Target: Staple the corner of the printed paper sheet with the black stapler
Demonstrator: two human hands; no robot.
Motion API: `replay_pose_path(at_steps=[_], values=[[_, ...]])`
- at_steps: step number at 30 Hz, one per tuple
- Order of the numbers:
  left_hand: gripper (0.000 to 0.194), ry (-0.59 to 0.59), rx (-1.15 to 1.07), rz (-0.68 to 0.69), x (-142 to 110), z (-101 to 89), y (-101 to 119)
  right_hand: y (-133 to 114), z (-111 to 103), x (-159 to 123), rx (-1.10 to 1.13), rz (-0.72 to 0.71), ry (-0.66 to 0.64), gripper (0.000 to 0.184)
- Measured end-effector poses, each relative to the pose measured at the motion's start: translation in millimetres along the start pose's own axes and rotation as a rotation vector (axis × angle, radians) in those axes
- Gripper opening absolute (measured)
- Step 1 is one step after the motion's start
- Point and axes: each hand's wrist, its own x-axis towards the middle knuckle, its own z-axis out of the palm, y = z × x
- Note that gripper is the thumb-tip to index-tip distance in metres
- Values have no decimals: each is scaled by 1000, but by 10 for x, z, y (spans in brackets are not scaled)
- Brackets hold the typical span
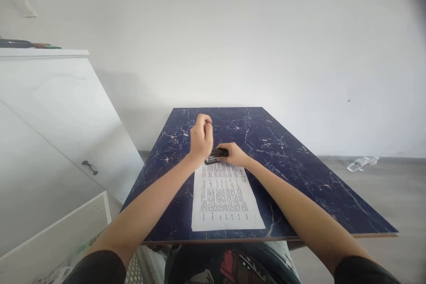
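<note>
A black stapler [214, 158] lies across the top edge of a printed sheet of paper [222, 199]. My right hand [234, 154] grips the stapler's right end, fingers wrapped round it. Just left of the stapler and above it, my left hand [201, 136] is raised in a fist, apart from the paper, with nothing visible in it. My left hand covers the stapler's left end and the paper's top left corner. The sheet lies flat on a dark blue marble-patterned table [282, 164], near its front edge.
A white cabinet [60, 111] with a dark handle [89, 167] stands to the left, with dark and green items [29, 44] on top. Below it is a white-framed panel [66, 226]. A clear plastic bottle [362, 163] lies on the floor at right. A white wall [233, 44] rises behind the table.
</note>
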Motion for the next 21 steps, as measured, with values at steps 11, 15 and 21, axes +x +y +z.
replay_pose_path(at_steps=[11, 15, 21], values=[[36, -666, 687, -110, -519, 257, -698, 433, -946, -217, -268, 77, 205, 23], [33, -718, 750, -43, -555, 348, -661, 754, -1068, -270, -333, 155, 185, 22], [24, -702, 698, 26, -523, 302, -748, 891, -1138, -317, -376, 170, 104, 22]])
